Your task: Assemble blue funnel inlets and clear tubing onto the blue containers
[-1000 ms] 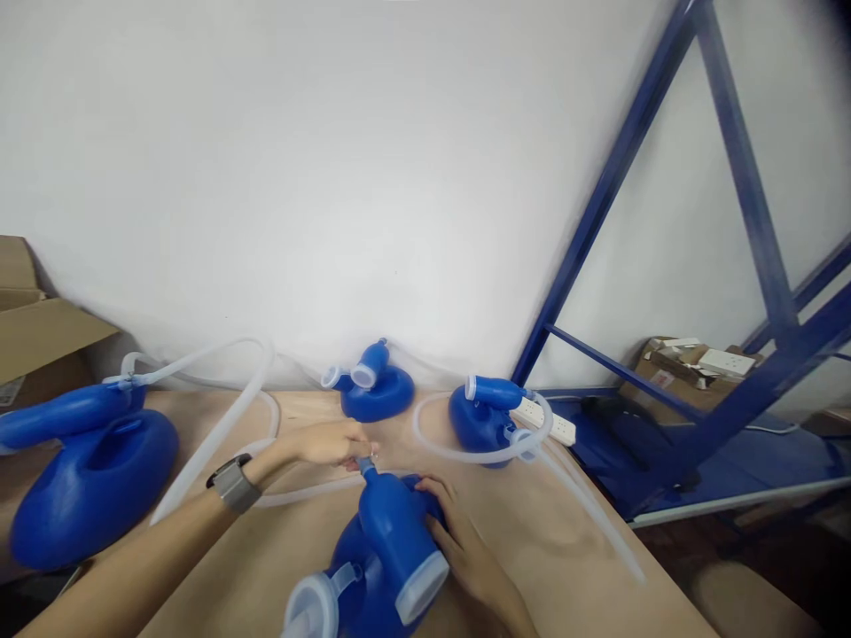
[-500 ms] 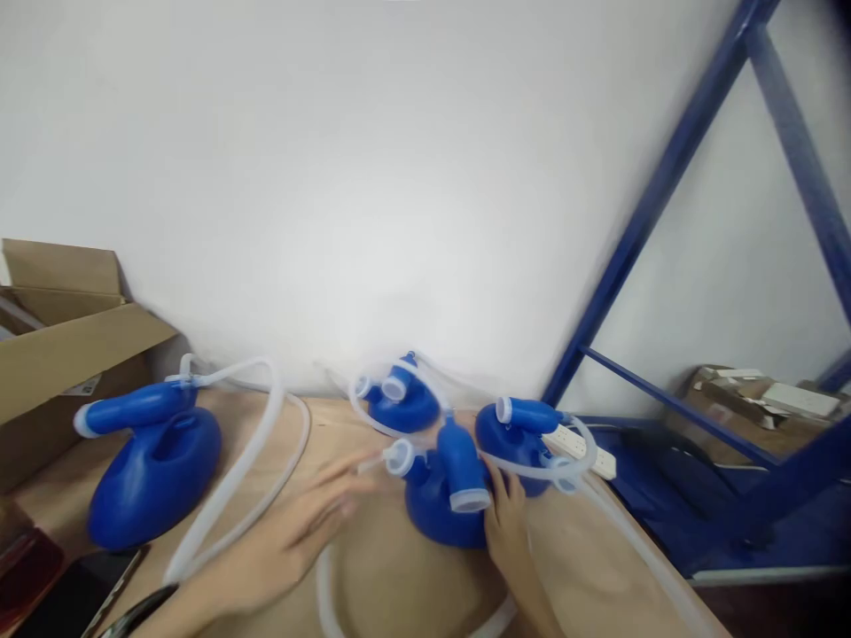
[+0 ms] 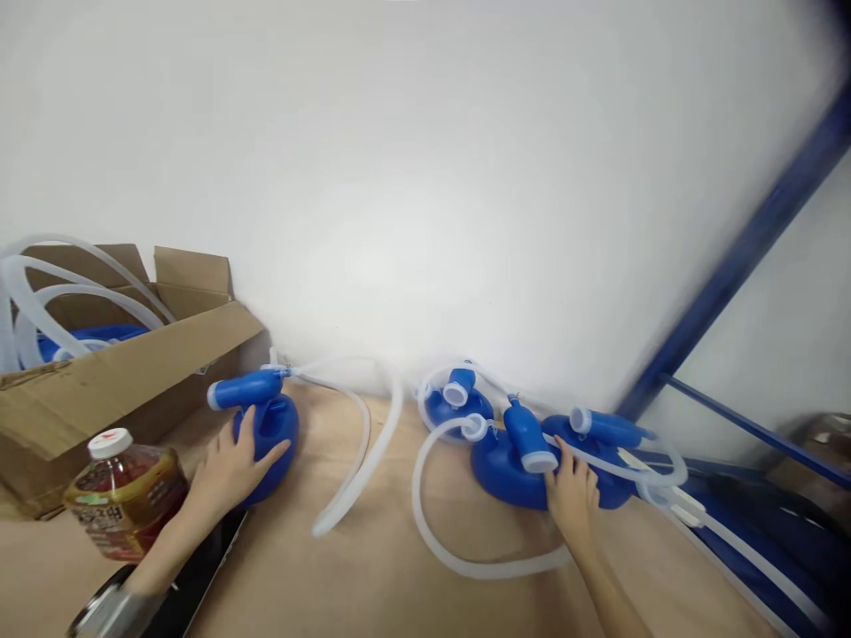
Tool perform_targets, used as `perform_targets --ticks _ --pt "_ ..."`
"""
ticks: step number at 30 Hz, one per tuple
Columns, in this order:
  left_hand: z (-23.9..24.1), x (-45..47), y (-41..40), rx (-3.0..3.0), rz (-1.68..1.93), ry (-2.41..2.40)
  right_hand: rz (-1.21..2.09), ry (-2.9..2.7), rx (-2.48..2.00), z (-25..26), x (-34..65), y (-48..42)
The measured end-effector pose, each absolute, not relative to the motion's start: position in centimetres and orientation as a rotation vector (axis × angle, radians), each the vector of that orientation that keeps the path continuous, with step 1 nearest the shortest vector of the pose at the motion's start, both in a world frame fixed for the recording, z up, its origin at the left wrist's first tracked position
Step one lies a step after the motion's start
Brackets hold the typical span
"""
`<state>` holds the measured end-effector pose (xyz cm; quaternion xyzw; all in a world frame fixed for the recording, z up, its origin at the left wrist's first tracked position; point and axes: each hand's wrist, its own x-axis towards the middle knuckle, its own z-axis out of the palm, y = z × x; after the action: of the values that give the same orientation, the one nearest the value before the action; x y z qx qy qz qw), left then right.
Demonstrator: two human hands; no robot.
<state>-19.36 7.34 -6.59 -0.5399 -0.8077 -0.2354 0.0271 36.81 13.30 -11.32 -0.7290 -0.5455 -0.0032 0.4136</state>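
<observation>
My left hand (image 3: 228, 470) lies with spread fingers around the side of a blue plastic container (image 3: 272, 421) with a blue spout and a clear tube (image 3: 359, 443) on the table's left. My right hand (image 3: 573, 494) rests on another blue container (image 3: 509, 470) with white caps at centre right, fingers pressed against its body. Two more blue containers stand close by, one behind it (image 3: 456, 403) and one to its right (image 3: 608, 443). A loop of clear hose (image 3: 425, 523) runs from the centre container across the wooden table (image 3: 346, 585).
An open cardboard box (image 3: 113, 363) at the left holds more hoses and blue parts. A bottle of brown drink (image 3: 123, 496) stands in front of it, beside a dark phone (image 3: 199, 567). A blue metal rack (image 3: 745, 257) rises at the right, against the white wall.
The view has swung left. My left hand moved from the table's middle to the left blue container. My right hand set the centre container down beside the others and stays on it.
</observation>
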Motion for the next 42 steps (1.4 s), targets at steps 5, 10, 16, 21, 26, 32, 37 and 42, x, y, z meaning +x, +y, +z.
perform_targets --ticks 5,10,16,21,26,32,37,42 --pt "-8.1 -17.2 9.3 -1.683 -0.551 -2.493 0.159 -1.33 -1.86 -9.6 35.0 11.1" --pt "-8.9 -12.3 6.1 -1.834 -0.404 -2.308 0.458 -1.554 -1.494 -15.3 30.7 1.5" --pt "-10.8 -6.2 -0.1 -1.873 -0.357 -1.96 0.379 -2.282 -1.369 -23.3 27.8 -4.5" --pt "-12.7 -1.9 -3.9 -1.986 -0.64 -1.613 0.418 -2.1 -1.494 -22.0 28.9 -2.2" --pt "-13.0 2.2 -5.9 -2.266 -0.916 -1.486 0.889 -1.446 -1.243 -18.1 30.3 1.8" --pt "-11.2 3.2 -6.9 -2.498 -1.124 -1.531 0.897 -1.204 -1.033 -13.7 29.5 1.0" --pt "-9.6 -0.3 -4.0 -2.042 -1.655 -1.831 1.069 -1.282 -0.861 -9.0 24.5 0.4" --pt "-8.4 -3.9 1.1 -1.652 -1.889 -2.214 1.229 -1.254 -0.877 -8.6 19.0 3.8"
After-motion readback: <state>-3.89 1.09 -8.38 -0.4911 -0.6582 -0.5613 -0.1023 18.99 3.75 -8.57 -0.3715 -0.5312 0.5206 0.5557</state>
